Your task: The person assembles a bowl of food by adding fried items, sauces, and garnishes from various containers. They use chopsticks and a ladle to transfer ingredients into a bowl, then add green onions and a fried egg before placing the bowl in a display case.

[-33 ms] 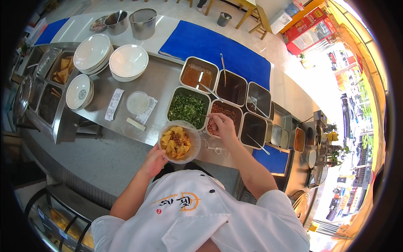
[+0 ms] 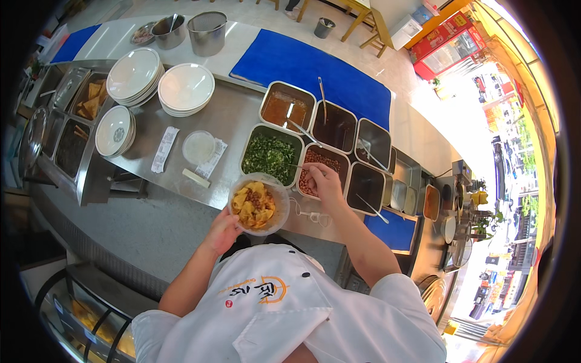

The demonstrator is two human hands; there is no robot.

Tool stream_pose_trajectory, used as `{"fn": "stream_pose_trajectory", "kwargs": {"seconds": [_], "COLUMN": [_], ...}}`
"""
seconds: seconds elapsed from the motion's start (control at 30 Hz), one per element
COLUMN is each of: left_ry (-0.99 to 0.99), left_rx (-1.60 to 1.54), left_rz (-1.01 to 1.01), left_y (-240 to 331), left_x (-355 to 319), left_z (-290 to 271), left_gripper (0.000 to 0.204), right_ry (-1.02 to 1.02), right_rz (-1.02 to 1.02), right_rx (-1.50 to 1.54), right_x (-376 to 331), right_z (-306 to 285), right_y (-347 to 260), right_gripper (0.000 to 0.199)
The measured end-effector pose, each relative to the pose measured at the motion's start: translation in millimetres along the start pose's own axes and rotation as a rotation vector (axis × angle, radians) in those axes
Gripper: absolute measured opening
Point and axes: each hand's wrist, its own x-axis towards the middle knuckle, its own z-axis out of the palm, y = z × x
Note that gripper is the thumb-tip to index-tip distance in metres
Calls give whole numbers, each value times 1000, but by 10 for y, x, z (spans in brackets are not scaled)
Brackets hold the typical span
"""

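Left hand: we grip the clear plastic bowl from below and at its near rim, fingers curled closed around it, just below frame centre.
Right hand: we close it around a spoon handle over the tray of brown beans, right of centre; the spoon's bowl is hidden, so we cannot tell its load.
Bowl contents: yellow noodle pieces with a brown topping, heaped near the rim.
Bowl handling: we judge it light, thin-walled and flexible; a squeeze would buckle the wall. A hold under the base with the thumb at the rim seems safest.
Bowl orientation: mouth up, roughly level; round, so no long axis.
Spoon axis: handle runs from the hand toward upper left, over the tray.
Adjacent trays: chopped greens left of the beans; red sauce and dark liquids above.
Further out: stacked white plates at upper left on the steel counter; blue mat above.
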Motion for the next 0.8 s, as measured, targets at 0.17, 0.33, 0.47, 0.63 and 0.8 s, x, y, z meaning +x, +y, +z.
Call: {"fn": "stream_pose_trajectory", "kwargs": {"seconds": [0.17, 0.33, 0.47, 0.63, 0.8], "left_ry": [24, 35, 56, 95, 53], "left_rx": [-22, -109, -186, -207, -267], "left_rz": [47, 71, 70, 175, 303], "left_y": [-104, -186, -325, -514, -678], "left_x": [7, -96, -92, -94, -335], "left_z": [91, 235, 288, 364, 396], "left_gripper": [67, 58, 58, 61, 63], "right_ry": [-58, -191, -436, -447, -243], "right_rz": [-70, -469, -945, -960, -1006], "right_rx": [-5, -405, -714, -797, -778], "right_x": [-306, -738, -712, -432, 287], "right_z": [-196, -306, -536, -649, -329], "right_y": [-234, -181, 362, 262, 70], "right_gripper": [24, 23, 39, 31, 21]}}
